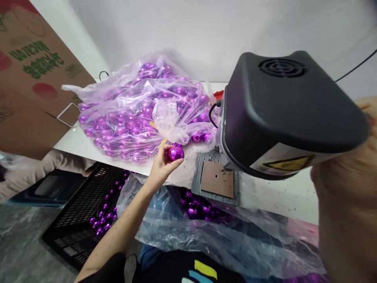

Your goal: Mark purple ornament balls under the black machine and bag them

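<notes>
"Head view, then: what does the left hand (161, 165) have?"

"A faceted purple ball ornament (176, 153), at the near edge of the white worktable (282, 194), just on the near side of a tied plastic bag (166, 114) full of similar ones."

"Which way does it point?"

"Its small cap faces the far side. The body is round, so the only axis I'd give runs near to far, through that cap."

"And the fingers?"

"Left thumb and fingertips pinch the ball. The right hand (369, 114) is beside the black machine housing (279, 106); its fingers are mostly hidden, so I cannot tell how they stand."

"What lies right of the ball?"

"A brown square plate (215, 186) with a hole, on a grey slotted base (196, 181). Beyond, the housing bears a warning label (285, 159) with a yellow triangle; the fine print is unreadable."

"Any writing on the left?"

"Green lettering on the carton (38, 114), apparently 'Macaron'. Nearer, a black perforated crate (67, 236) holds more purple balls."
</notes>
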`<state>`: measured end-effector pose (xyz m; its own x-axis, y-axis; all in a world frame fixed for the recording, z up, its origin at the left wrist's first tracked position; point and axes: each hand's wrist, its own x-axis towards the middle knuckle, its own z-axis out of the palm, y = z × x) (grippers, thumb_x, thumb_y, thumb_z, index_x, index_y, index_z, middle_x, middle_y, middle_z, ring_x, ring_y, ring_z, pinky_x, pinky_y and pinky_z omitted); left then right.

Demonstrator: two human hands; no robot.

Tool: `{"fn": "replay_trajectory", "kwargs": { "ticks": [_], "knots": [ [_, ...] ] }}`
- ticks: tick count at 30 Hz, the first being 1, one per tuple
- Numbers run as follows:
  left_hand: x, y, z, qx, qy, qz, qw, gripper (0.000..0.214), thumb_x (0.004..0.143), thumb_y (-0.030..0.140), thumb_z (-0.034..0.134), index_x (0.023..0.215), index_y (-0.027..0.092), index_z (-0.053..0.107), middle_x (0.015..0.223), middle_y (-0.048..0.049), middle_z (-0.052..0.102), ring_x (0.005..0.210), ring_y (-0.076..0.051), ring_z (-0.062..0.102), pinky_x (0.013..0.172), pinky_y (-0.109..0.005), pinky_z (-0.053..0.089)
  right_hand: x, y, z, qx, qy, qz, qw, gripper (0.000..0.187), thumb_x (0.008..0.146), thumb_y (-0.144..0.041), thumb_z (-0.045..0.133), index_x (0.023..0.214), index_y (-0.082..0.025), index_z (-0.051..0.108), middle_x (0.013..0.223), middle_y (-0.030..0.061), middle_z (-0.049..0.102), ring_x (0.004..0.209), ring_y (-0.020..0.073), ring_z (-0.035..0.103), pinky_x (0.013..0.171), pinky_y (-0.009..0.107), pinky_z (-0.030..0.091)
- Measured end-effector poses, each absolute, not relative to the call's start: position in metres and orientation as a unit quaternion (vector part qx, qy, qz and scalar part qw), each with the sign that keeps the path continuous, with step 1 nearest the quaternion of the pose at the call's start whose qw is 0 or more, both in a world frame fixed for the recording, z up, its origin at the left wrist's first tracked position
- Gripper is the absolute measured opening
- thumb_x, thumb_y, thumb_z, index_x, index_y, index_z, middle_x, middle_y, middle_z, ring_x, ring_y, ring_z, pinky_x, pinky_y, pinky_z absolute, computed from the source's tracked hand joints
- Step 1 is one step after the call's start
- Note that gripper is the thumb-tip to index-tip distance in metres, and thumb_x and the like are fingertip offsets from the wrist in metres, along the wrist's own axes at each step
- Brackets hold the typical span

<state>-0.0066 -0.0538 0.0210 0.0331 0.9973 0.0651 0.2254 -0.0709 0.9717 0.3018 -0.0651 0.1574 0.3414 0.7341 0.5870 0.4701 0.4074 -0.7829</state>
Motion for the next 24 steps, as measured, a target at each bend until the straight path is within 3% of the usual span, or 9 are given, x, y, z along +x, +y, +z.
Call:
{"fn": "replay_trajectory", "kwargs": {
  "ticks": [3,5,9,12,16,24],
  "knots": [
    [0.016,-0.075,0.026,0.419,0.422,0.416,0.688,0.051,0.082,0.048,0.072,0.121,0.02,0.056,0.107,-0.0082,0.068,0.091,-0.023,0.072,0.081,-0.037,0.057,0.297,-0.063,0.161,-0.545,-0.542,0.121,0.628,0.034,0.091,-0.044,0.058,0.079,-0.013,0.053,0.054,-0.0043,0.045,0.051,-0.0033,0.044,0.047,0.011,0.031],
    [0.035,-0.083,0.02,0.386,0.404,0.378,0.738,0.051,0.081,0.052,0.072,0.115,0.017,0.06,0.101,-0.0087,0.07,0.085,-0.023,0.072,0.079,-0.036,0.057,0.298,-0.063,0.161,-0.546,-0.549,0.118,0.621,0.035,0.091,-0.045,0.057,0.079,-0.012,0.053,0.055,-0.0044,0.045,0.051,-0.0037,0.044,0.048,0.011,0.031],
    [0.065,-0.083,-0.003,0.512,0.471,0.369,0.617,0.046,0.085,0.052,0.069,0.115,0.017,0.066,0.103,-0.0071,0.072,0.09,-0.02,0.068,0.082,-0.032,0.053,0.302,-0.064,0.16,-0.541,-0.572,0.109,0.607,0.041,0.091,-0.052,0.055,0.082,-0.012,0.055,0.058,-0.0039,0.044,0.052,-0.0046,0.042,0.049,0.01,0.029],
    [0.076,-0.076,-0.013,0.602,0.495,0.357,0.515,0.043,0.088,0.049,0.067,0.12,0.02,0.066,0.113,-0.0059,0.072,0.103,-0.022,0.065,0.093,-0.035,0.049,0.304,-0.063,0.16,-0.538,-0.584,0.086,0.602,0.052,0.088,-0.062,0.053,0.08,-0.011,0.054,0.061,-0.0032,0.042,0.055,-0.0055,0.04,0.05,0.009,0.026],
    [0.083,-0.072,-0.013,0.681,0.504,0.33,0.417,0.037,0.089,0.046,0.066,0.116,0.02,0.067,0.113,-0.0073,0.073,0.102,-0.025,0.065,0.094,-0.04,0.049,0.305,-0.059,0.16,-0.539,-0.584,0.046,0.605,0.062,0.084,-0.07,0.051,0.076,-0.009,0.054,0.062,-0.0021,0.036,0.058,-0.0051,0.034,0.052,0.01,0.021],
    [0.085,-0.067,-0.004,0.753,0.453,0.305,0.366,0.039,0.087,0.045,0.07,0.118,0.022,0.066,0.12,-0.0093,0.07,0.115,-0.028,0.062,0.103,-0.045,0.047,0.303,-0.059,0.16,-0.55,-0.577,0.033,0.603,0.066,0.082,-0.075,0.049,0.076,-0.01,0.056,0.062,-0.0008,0.032,0.06,-0.0033,0.032,0.054,0.012,0.02]
  ]
}}
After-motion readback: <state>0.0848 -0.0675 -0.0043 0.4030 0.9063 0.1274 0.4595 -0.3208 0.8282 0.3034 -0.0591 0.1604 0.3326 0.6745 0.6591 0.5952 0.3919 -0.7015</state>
